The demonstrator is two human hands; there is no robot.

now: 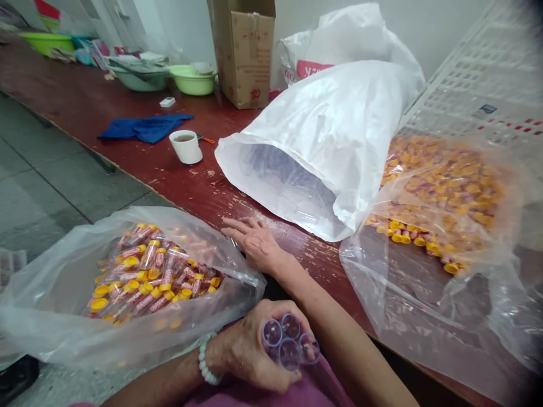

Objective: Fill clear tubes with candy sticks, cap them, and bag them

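Observation:
My left hand (263, 345), with a beaded bracelet at the wrist, is closed around several clear plastic tubes (289, 353), their round open mouths facing up. My right hand (254, 243) reaches across in front of me, fingers stretched out over the table's near edge. Beside its fingertips is the rim of a clear plastic bag (55, 322); whether they touch, I cannot tell. Inside that bag lies a heap of yellow-capped tubes (156, 271) with red-and-white contents. Farther back, a white sack (322, 130) lies on its side, its mouth facing me, with clear tubes (292, 192) inside.
On the red-brown table (203, 192) stand a white cup (185, 148) of dark liquid, a blue cloth (146, 128) and a cardboard box (248, 56). Green basins (193, 82) sit farther left. At right, another clear bag (424, 305) holds yellow caps (458, 192) beside a white crate (475, 85).

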